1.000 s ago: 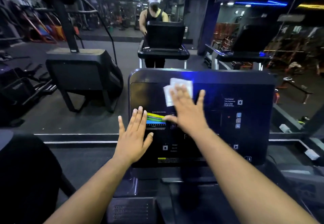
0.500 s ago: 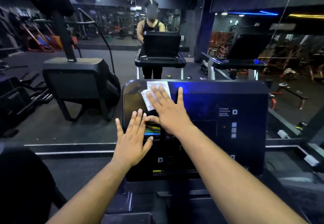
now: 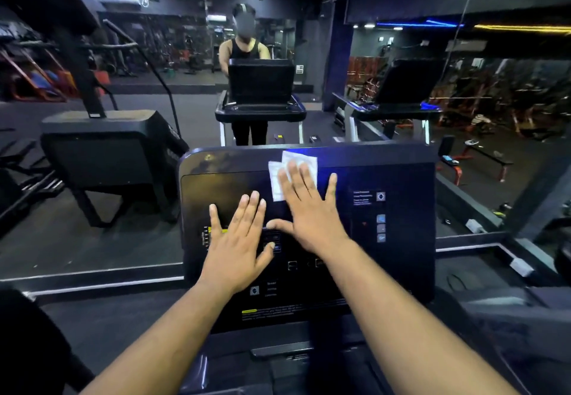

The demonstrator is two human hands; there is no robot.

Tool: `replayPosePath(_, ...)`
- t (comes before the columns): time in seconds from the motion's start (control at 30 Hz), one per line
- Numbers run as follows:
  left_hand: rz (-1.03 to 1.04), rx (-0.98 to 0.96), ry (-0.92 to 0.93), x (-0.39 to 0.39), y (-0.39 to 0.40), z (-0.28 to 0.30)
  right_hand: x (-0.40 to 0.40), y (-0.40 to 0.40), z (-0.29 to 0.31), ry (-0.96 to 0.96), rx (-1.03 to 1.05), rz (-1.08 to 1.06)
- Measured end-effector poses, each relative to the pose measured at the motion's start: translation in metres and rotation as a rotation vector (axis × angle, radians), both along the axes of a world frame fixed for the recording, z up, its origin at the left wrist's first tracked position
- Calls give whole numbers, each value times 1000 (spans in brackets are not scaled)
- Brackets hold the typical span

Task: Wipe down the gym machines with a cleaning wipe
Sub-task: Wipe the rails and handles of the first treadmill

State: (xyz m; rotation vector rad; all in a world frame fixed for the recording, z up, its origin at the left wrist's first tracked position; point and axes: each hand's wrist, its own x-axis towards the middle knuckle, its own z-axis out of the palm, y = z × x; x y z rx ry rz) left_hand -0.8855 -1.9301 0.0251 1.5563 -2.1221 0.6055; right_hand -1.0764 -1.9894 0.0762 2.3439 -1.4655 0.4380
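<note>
A black treadmill console (image 3: 401,265) with small lit icons fills the middle of the head view. A white cleaning wipe (image 3: 278,178) lies flat on its upper part, near the top edge. My right hand (image 3: 309,209) presses the wipe against the panel with straight, spread fingers; the fingertips cover its lower right part. My left hand (image 3: 238,246) rests flat on the console's lower left area with straight fingers, just left of the right thumb.
A wall mirror ahead reflects a person standing at a treadmill (image 3: 261,107). A black stair machine (image 3: 108,153) stands to the left. Another treadmill (image 3: 398,107) shows at the right, with benches and racks behind. A dark seat edge (image 3: 31,348) sits at lower left.
My right hand has slid the wipe rightward along the console's top, after moving it left a moment before. My left hand stays flat on the lower left of the panel.
</note>
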Motion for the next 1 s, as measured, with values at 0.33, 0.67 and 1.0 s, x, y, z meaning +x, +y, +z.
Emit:
replayPosePath(0.33, 11, 12, -91, -45, -15, 1, -154, -17, 9, -401, 101, -500)
replayPosePath(0.67, 80, -20, -119, -55, -16, -1, -151, -16, -16, -145, -118, -255)
replayPosePath(1.0, 135, -4, -113, -63, -14, -2, -116, -24, 3, -87, -2, -24)
